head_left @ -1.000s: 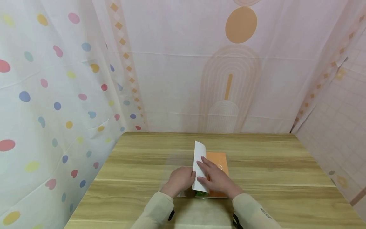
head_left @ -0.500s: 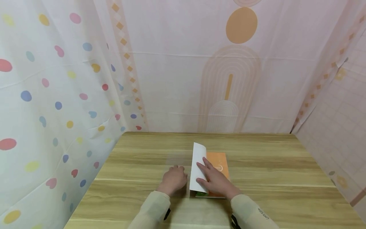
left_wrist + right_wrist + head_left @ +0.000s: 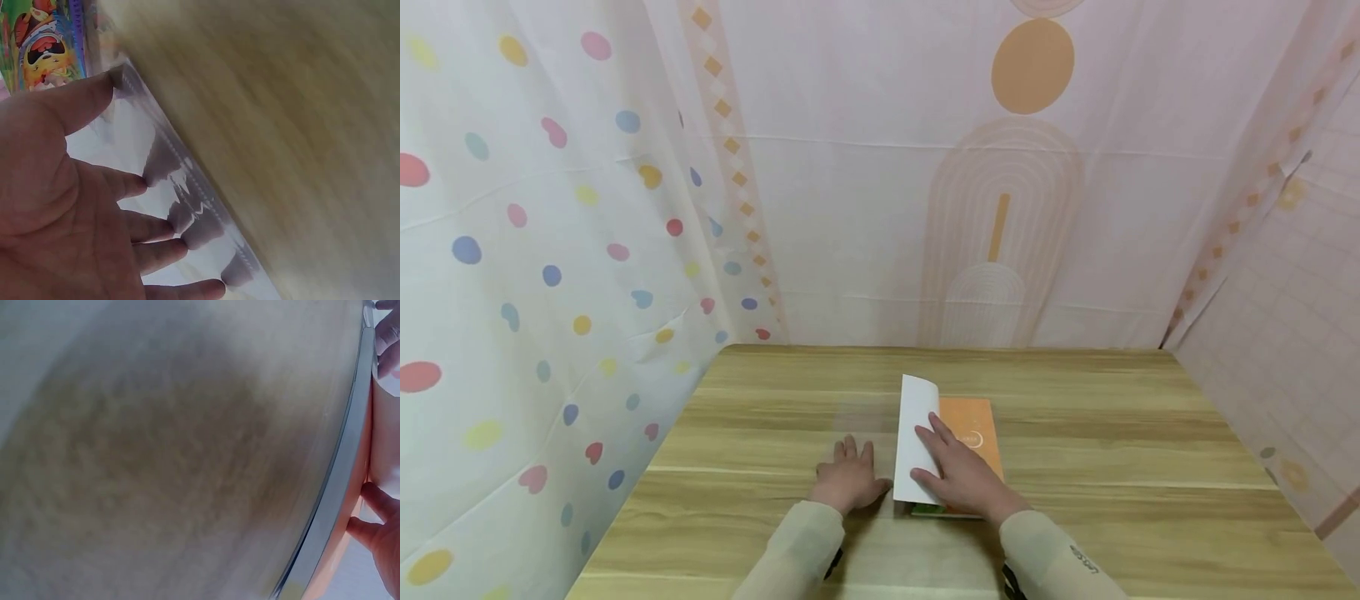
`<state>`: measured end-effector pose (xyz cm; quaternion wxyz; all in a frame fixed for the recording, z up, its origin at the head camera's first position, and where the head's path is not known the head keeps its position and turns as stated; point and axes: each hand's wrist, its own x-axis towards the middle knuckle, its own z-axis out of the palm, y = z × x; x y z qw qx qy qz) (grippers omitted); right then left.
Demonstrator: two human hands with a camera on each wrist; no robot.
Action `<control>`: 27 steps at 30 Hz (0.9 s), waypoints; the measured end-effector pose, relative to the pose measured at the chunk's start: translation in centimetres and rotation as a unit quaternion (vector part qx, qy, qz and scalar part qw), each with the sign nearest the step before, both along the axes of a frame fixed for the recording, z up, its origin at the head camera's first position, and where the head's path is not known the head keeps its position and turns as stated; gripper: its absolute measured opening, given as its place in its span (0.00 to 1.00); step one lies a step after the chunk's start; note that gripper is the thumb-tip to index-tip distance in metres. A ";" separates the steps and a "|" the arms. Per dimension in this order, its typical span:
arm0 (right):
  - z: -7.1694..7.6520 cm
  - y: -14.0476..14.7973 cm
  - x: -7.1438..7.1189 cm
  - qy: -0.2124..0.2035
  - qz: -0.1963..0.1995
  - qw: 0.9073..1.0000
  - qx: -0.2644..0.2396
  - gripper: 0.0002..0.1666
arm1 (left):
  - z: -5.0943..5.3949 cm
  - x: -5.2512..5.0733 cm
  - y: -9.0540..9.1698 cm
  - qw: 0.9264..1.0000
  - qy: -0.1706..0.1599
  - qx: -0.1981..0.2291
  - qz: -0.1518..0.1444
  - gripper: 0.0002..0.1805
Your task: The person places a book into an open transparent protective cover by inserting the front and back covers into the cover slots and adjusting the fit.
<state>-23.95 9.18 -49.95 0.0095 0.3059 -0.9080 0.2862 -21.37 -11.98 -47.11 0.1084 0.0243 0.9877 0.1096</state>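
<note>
Before me on the counter (image 3: 1112,433), an orange book (image 3: 967,415): white flap (image 3: 914,454) raised, right hand (image 3: 964,477) spread against it. Left hand (image 3: 847,483), fingers straight, touches clear film (image 3: 140,147) (slippery, I'd guess) — light, even pressure should keep it smooth.

Book (image 3: 972,417): one. Hands: two; right hand (image 3: 961,479) on book, left hand (image 3: 847,482) left of it. Clear film (image 3: 200,209): one, left of book. Table (image 3: 1112,467): one, under book.
</note>
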 end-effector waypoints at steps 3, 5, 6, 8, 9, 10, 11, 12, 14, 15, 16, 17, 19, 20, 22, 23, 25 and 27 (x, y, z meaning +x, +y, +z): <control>0.2 -0.3 0.2 0.001 -0.006 1.000 0.001 0.41 | -0.1 0.0 -0.2 1.000 0.002 -0.003 -0.003 0.39; 0.2 -0.5 0.3 0.004 -0.011 1.000 0.000 0.40 | -0.1 0.0 -0.3 1.000 0.001 -0.003 -0.005 0.36; 0.3 -0.6 0.3 0.005 -0.013 1.000 0.000 0.39 | -0.1 0.0 -0.3 1.000 0.000 -0.002 -0.007 0.35; 0.3 -0.7 0.4 0.010 -0.016 1.000 0.003 0.39 | 0.0 0.1 -0.4 1.000 0.000 -0.003 -0.011 0.33; 0.3 -0.8 0.4 0.011 -0.017 1.000 0.005 0.39 | 0.0 0.1 -0.5 1.000 -0.001 -0.001 -0.010 0.32; 0.4 -0.8 0.4 0.011 -0.017 1.000 0.005 0.39 | 0.1 0.1 -0.5 1.000 -0.002 0.002 -0.011 0.32; 0.4 -0.8 0.4 0.011 -0.018 1.000 0.007 0.39 | 0.1 0.1 -0.6 1.000 -0.002 0.002 -0.012 0.33; 0.4 -0.8 0.4 0.011 -0.017 1.000 0.009 0.39 | 0.1 0.1 -0.6 1.000 -0.002 0.002 -0.013 0.34; 0.5 -0.9 0.3 0.009 -0.016 1.000 0.011 0.39 | 0.1 0.1 -0.7 1.000 -0.004 0.004 -0.013 0.38; 0.5 -0.9 0.3 0.007 -0.016 1.000 0.012 0.39 | 0.1 0.1 -0.7 1.000 -0.005 0.006 -0.013 0.41; 0.5 -1.0 0.3 0.006 -0.015 1.000 0.013 0.40 | 0.0 0.1 -0.7 1.000 -0.005 0.006 -0.014 0.43; 0.5 -1.0 0.3 0.005 -0.015 1.000 0.014 0.40 | 0.0 0.1 -0.7 1.000 -0.004 0.004 -0.015 0.44; 0.5 -1.0 0.3 0.004 -0.014 1.000 0.017 0.40 | -0.1 0.1 -0.8 1.000 -0.005 0.004 -0.014 0.44; 0.5 -1.1 0.3 0.004 -0.014 1.000 0.019 0.39 | -0.2 0.1 -0.8 1.000 -0.005 0.003 -0.013 0.44; 0.4 -1.1 0.2 0.007 -0.013 1.000 0.026 0.39 | -0.3 0.0 -0.8 1.000 -0.004 0.003 -0.011 0.42; 0.3 -1.2 0.2 0.009 -0.013 0.999 0.030 0.39 | -0.3 0.0 -0.8 1.000 -0.005 0.005 -0.009 0.41; 0.2 -1.2 0.2 0.013 -0.013 0.999 0.036 0.39 | -0.4 -0.1 -0.8 1.000 -0.008 0.005 -0.005 0.38; 0.1 -1.3 0.2 0.015 -0.015 0.999 0.038 0.39 | -0.4 -0.1 -0.7 1.000 -0.009 0.005 -0.003 0.35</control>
